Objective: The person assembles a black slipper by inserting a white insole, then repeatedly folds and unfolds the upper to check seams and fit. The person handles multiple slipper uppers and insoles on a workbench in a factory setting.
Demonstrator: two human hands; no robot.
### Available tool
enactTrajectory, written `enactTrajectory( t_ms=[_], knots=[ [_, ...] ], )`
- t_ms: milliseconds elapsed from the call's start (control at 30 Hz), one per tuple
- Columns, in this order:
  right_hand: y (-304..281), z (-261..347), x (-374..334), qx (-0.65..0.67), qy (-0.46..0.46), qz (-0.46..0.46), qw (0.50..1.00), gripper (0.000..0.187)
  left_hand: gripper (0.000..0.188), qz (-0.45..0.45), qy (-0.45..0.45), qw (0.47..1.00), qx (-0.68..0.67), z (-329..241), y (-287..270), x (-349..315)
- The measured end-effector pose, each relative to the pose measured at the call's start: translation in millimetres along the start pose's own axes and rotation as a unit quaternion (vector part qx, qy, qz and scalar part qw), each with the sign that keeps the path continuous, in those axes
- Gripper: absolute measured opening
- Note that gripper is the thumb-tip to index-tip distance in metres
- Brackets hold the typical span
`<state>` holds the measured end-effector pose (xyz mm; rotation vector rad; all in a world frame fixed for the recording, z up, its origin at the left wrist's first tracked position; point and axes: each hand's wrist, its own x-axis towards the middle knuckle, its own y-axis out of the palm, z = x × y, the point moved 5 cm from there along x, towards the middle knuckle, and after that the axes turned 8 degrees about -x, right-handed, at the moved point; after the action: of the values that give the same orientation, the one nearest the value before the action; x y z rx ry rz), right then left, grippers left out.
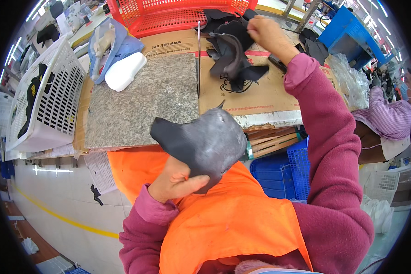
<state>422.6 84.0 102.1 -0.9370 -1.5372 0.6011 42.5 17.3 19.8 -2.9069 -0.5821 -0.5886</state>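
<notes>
My left hand [176, 182] grips a shoe upper [214, 139] by its lower edge, thumb pressed on the outside. The piece is black at its left end and has a rounded, shiny grey part on the right. It is held in front of my orange apron, near the table's front edge. My right hand [268, 35] reaches far over the table with its fingers closed on the edge of a black shoe upper [235, 39]. That piece hangs in curved folds above other black pieces, and my fingers partly hide the hold.
A stone slab [141, 105] lies left, with a white last-shaped piece [125, 71] and blue plastic bag [109, 45] at its back. A thin metal rod [198, 59] stands beside it. A white basket [55, 96], red crate [178, 20] and blue machine [351, 34] surround the table. A co-worker [388, 112] sits right.
</notes>
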Motion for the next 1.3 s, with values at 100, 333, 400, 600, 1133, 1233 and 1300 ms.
enactTrajectory(
  t_ms=[100, 333, 400, 600, 1133, 1233, 1300],
  knots=[
    [-5, -21, -3, -0.191, 0.002, 0.010, 0.982, 0.014, 0.018, -0.099, -0.053, 0.991, -0.070, 1, -22, -4],
    [-53, -14, 12, -0.222, -0.032, -0.172, 0.959, 0.012, 0.017, -0.200, -0.028, 0.979, -0.026, 6, -29, -6],
    [-73, 0, 8, -0.045, 0.046, -0.185, 0.981, 0.019, 0.018, -0.242, -0.006, 0.970, -0.019, 8, -29, -4],
    [-112, 119, -51, 0.211, -0.060, -0.113, 0.969, 0.009, 0.022, -0.340, -0.008, 0.909, -0.240, 31, -35, -12],
    [-124, 243, -85, 0.255, -0.254, -0.192, 0.913, 0.032, 0.030, -0.422, -0.039, 0.886, -0.187, 8, -32, 0],
    [-116, 227, -62, 0.326, -0.170, -0.186, 0.911, 0.020, 0.043, -0.430, 0.030, 0.873, -0.227, 1, -33, -6],
    [-106, 212, -52, 0.413, -0.070, -0.121, 0.900, 0.013, 0.041, -0.461, 0.069, 0.858, -0.215, -3, -37, -18]
  ],
)
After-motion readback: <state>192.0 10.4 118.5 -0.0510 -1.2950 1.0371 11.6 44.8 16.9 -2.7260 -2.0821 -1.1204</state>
